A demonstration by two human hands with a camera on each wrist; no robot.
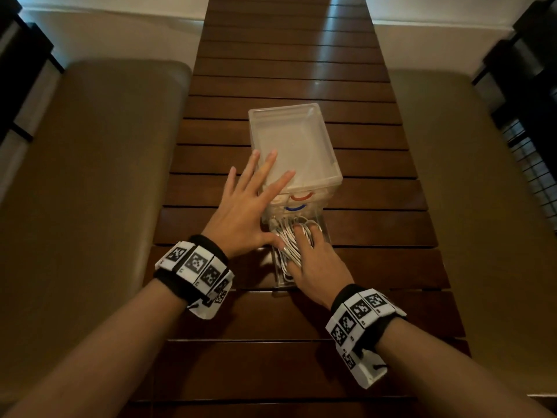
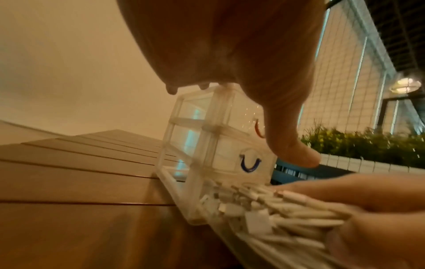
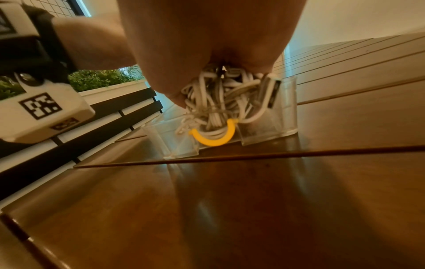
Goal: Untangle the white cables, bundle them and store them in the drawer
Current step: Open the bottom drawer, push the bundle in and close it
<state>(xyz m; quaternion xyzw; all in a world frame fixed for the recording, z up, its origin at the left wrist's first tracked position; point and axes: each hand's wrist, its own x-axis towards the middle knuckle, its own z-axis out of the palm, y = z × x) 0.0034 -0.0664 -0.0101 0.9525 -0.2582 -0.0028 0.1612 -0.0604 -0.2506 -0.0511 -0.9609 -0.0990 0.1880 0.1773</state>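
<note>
Head view: your right hand (image 1: 313,254) presses the white cables (image 1: 287,241) into the pulled-out drawer (image 1: 324,233); left hand (image 1: 247,212), fingers spread, steadies the cabinet (image 1: 295,140). Tuck every loop below the rim before you push.

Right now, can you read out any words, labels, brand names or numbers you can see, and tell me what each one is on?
No readable words, brands or numbers in any view.
Left wrist band: black-and-white square code markers, patterns only, plus tiny marks under them, too small to read.
Right wrist band: the same markers and tiny unreadable marks.
Drawer unit: no print; only red, blue and yellow curved handles.
White cables: no legible marking.
</note>
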